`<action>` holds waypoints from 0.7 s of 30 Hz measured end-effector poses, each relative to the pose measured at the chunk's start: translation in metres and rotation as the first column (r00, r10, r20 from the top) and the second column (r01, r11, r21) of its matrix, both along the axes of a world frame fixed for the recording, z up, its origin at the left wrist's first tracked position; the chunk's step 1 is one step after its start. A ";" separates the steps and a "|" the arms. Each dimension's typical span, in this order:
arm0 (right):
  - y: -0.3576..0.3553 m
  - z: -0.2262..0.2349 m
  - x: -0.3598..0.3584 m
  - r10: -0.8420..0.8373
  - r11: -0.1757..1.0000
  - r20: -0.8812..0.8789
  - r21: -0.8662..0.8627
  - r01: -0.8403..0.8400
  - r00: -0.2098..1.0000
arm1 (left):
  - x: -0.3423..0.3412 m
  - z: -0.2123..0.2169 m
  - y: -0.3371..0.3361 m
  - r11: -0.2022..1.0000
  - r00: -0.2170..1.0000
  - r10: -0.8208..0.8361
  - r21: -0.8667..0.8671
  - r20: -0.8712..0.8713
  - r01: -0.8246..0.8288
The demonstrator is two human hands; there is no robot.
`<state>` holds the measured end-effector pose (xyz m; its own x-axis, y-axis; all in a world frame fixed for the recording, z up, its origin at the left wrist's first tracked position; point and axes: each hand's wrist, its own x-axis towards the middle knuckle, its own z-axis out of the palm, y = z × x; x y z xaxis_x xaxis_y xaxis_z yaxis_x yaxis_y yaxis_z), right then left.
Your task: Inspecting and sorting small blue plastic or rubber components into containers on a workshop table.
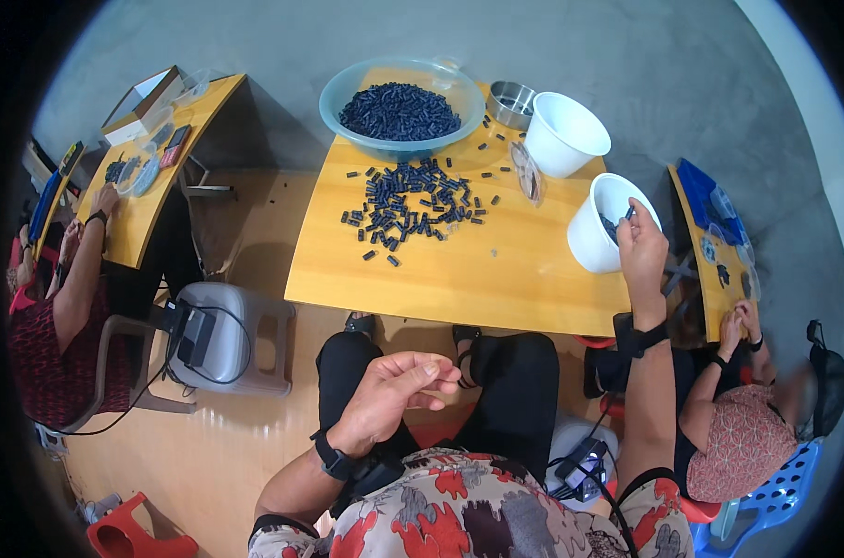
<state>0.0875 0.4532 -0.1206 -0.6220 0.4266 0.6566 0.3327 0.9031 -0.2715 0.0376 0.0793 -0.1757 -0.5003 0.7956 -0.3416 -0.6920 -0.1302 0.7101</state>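
Note:
My right hand reaches over the nearer white bucket. Thumb and fingers pinch a small dark cylindrical piece above its opening, and more dark pieces show inside. Above my lap, my left hand is closed, thumb against curled fingers; whatever it may hold is hidden. A loose pile of small dark cylinders lies mid-table. Behind the pile, a large translucent bluish basin holds a heap of the same pieces.
A second white bucket, a round metal tin and a clear plastic bag stand or lie on the yellow table. Co-workers sit at side tables, one person at left, another at right. Grey stool at left.

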 end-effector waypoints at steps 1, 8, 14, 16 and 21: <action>0.006 -0.002 -0.001 -0.007 1.000 0.047 -0.025 0.008 0.999 | -0.001 -0.002 0.000 0.998 1.000 -0.014 -0.057 0.023 0.015; -0.027 -0.011 -0.009 0.151 0.988 0.010 0.022 -0.151 0.988 | -0.004 -0.007 0.002 0.999 0.999 -0.012 -0.046 0.038 0.013; -0.087 -0.061 -0.041 0.455 0.864 0.179 -0.325 -0.384 0.872 | -0.003 -0.009 0.004 1.000 0.998 -0.013 -0.022 0.057 0.015; -0.090 -0.070 -0.049 0.471 0.852 0.196 -0.352 -0.387 0.860 | -0.004 -0.009 0.002 1.000 0.998 -0.014 -0.015 0.058 0.015; -0.088 -0.083 -0.058 0.455 0.880 0.212 -0.257 -0.400 0.865 | -0.007 -0.010 0.000 1.000 1.000 0.009 0.025 0.027 -0.009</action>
<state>0.0296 0.3647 -0.2034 -0.9078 0.1827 0.3775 0.0093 0.9087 -0.4174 0.0308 0.0791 -0.1854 -0.4983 0.7998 -0.3347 -0.7094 -0.1542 0.6878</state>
